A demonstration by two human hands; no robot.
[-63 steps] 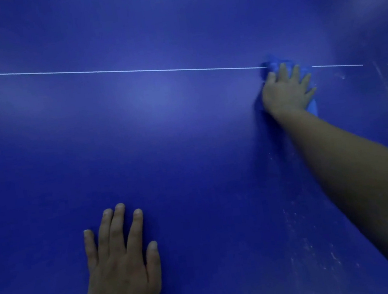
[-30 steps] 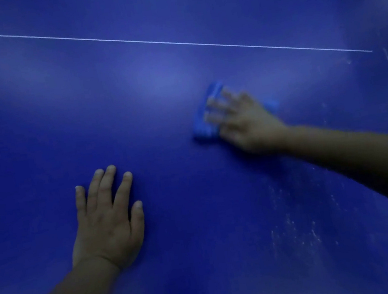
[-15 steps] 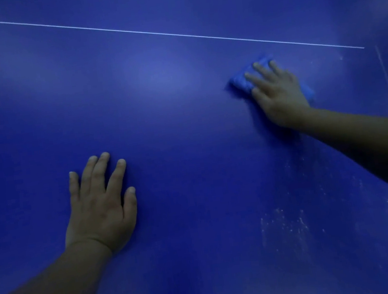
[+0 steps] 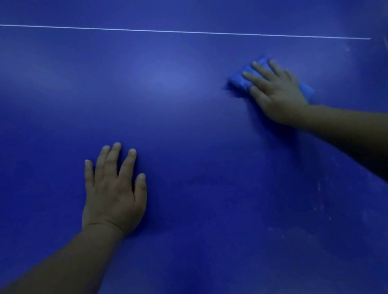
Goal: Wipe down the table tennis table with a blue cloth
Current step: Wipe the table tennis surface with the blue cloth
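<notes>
Dim blue tabletop is filling the whole view, the table tennis table (image 4: 197, 220) stretching away from me on every side. I am pressing the blue cloth (image 4: 240, 82) flat against it at the far right, just on the near side of the white line (image 4: 173, 31) that is crossing the surface from far left to right. My right hand (image 4: 277, 94) is lying on top of the cloth with the fingers stretched out and spread, pushing down rather than gripping; a bit of cloth is showing beyond the fingertips and another bit behind the wrist. My left hand (image 4: 114, 194) is resting palm-down on the bare table, nearer to me and to the left, fingers relaxed and holding nothing, bracing my weight as I am leaning in.

I am judging the job as partway through: pale specks and smears (image 4: 323, 203) are showing on the near right, below my right forearm, and faint streaks at the far right edge, so that area is waiting for the cloth. I cannot tell whether the smooth middle and left have been wiped.

I am seeing no brand, label or readable writing.
</notes>
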